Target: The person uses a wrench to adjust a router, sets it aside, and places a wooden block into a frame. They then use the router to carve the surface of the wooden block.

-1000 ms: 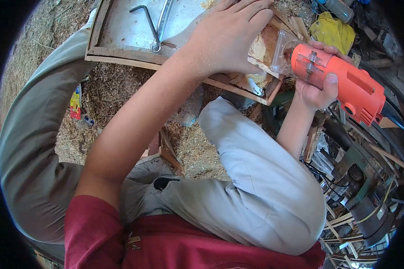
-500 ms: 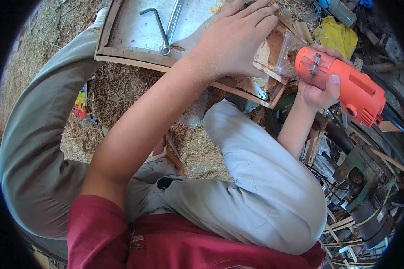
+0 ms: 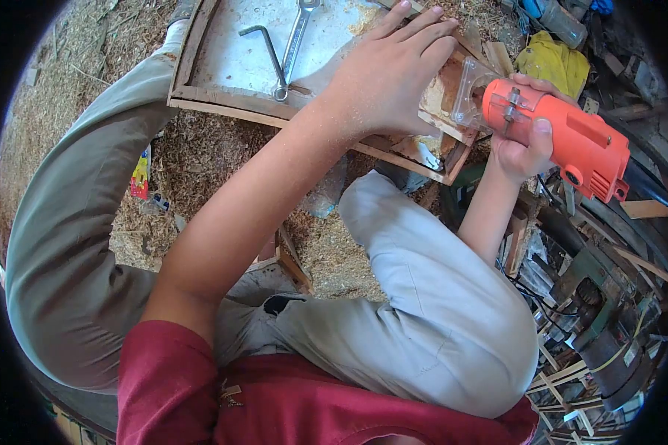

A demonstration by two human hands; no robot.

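Observation:
My right hand [image 3: 525,152] is wrapped around an orange trim router [image 3: 583,148]. The router lies on its side, its clear base plate [image 3: 469,93] against the end of a piece of wood [image 3: 441,100]. My left hand [image 3: 397,74] presses flat on this wood with fingers stretched out, hiding part of it. Beneath is a shallow wooden tray [image 3: 230,101] with a whitish bottom. In the tray lie a combination wrench [image 3: 297,44] and a dark hex key [image 3: 272,53], just left of my left forearm. The router bit is hard to make out.
Wood shavings [image 3: 200,159] cover the floor. My bent knee [image 3: 371,200] sits close below the tray's right corner. On the right are a yellow cloth [image 3: 553,63], a green machine [image 3: 594,297] and scattered wood strips. A yellow-red wrapper [image 3: 140,175] lies at left.
The router has shifted slightly left and its base plate now tilts differently against the wood. The tray, wrench and hex key appear a little lower and further right in view.

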